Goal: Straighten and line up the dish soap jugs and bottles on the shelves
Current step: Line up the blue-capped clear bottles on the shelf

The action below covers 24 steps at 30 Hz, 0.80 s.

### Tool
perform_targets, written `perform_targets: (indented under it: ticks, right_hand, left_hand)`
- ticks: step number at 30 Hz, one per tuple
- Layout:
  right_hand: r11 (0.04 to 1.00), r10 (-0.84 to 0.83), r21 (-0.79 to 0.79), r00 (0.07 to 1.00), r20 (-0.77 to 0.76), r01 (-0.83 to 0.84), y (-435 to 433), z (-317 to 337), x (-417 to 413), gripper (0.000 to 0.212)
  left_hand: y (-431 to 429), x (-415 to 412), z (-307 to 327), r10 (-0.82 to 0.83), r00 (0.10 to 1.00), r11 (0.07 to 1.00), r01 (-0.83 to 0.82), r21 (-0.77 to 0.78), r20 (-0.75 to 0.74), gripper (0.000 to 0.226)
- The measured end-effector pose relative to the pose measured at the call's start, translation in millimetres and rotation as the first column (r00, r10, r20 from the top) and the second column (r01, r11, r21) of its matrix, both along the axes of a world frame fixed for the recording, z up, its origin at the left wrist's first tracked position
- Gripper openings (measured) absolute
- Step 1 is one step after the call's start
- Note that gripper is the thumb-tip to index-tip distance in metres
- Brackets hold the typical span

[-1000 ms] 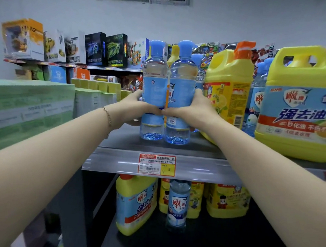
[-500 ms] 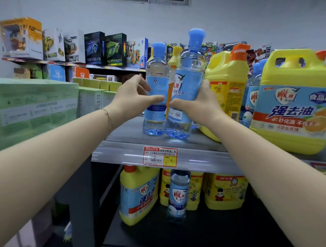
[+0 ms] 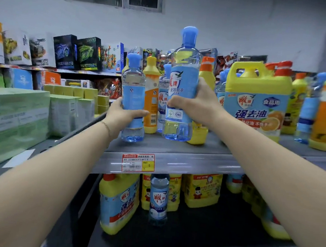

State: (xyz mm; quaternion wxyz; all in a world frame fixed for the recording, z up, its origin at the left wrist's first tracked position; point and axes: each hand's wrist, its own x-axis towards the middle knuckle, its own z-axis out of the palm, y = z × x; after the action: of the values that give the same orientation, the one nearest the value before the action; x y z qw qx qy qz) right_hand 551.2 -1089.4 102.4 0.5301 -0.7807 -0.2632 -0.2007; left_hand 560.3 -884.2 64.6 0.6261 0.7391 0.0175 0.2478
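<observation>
My right hand (image 3: 196,106) grips a clear blue dish soap bottle (image 3: 182,82) with a blue cap, lifted a little off the grey upper shelf (image 3: 176,145) and leaning slightly. My left hand (image 3: 123,116) is wrapped around a second clear blue bottle (image 3: 133,86) that stands upright on the shelf to the left. Behind them stand a yellow-orange bottle (image 3: 150,95) and another blue bottle (image 3: 164,84). A large yellow jug (image 3: 256,99) with a blue label stands to the right.
More yellow and blue bottles (image 3: 313,107) crowd the shelf's right end. The lower shelf holds a yellow jug (image 3: 119,203), a blue bottle (image 3: 159,198) and yellow bottles (image 3: 202,189). Green boxes (image 3: 15,120) sit left; toy boxes (image 3: 66,52) line the far shelf.
My right hand has raised its blue bottle off the shelf and moved it right, apart from the other. My left hand briefly loosened, then closed again on the left bottle, which stays on the shelf.
</observation>
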Motion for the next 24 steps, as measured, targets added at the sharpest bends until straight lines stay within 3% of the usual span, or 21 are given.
perform_targets:
  ticks: [7,13,16,24]
  right_hand:
    - [0.993,-0.056,0.106,0.998,0.040,0.051,-24,-10,1,0.060]
    - [0.963,-0.090,0.262,0.992,0.091,0.063,-60,-9,-12,0.042]
    - [0.949,-0.146,0.294,0.985,0.097,0.111,-90,-12,-16,0.042]
    - [0.898,-0.355,0.315,0.928,0.110,0.306,-206,-19,-17,0.049]
  left_hand:
    - [-36,-11,13,-0.128,0.983,0.982,0.144,-0.120,0.130,0.033]
    - [-93,-30,37,-0.372,0.905,0.927,0.372,0.041,0.208,0.031]
    - [-128,-37,37,-0.463,0.859,0.886,0.453,0.095,0.220,0.040]
    - [-238,-29,32,-0.486,0.849,0.872,0.487,0.048,0.207,0.030]
